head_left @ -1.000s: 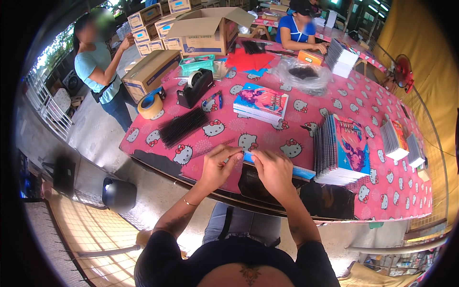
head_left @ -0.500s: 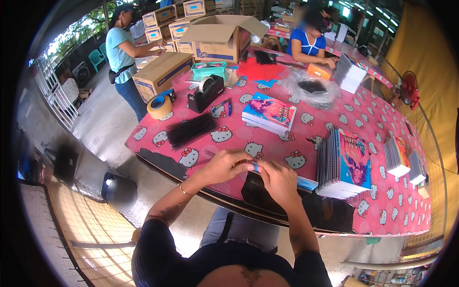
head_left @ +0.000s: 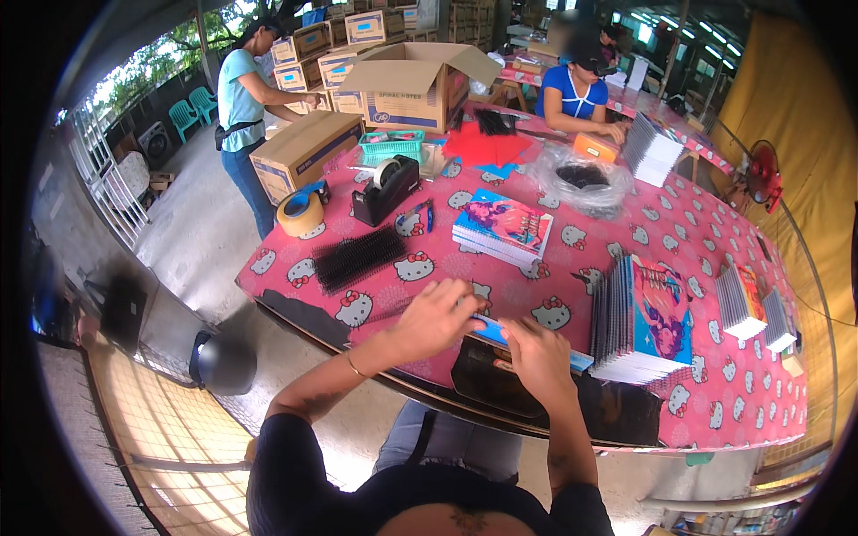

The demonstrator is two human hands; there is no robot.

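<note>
Blue edges a thin notebook [head_left: 491,331] above the table's [head_left: 572,279] near rim, pinched between left hand [head_left: 440,317] and right hand [head_left: 542,364]; fingers cover its middle, and its binding escapes me.

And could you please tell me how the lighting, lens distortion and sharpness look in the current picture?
Head view: the fisheye bows the front edge of the pink table and leaves black corners; daylight washes out parts of the foliage at upper left; the floor at left looks pale and bright; the left hand and right hand look fairly sharp.
</note>
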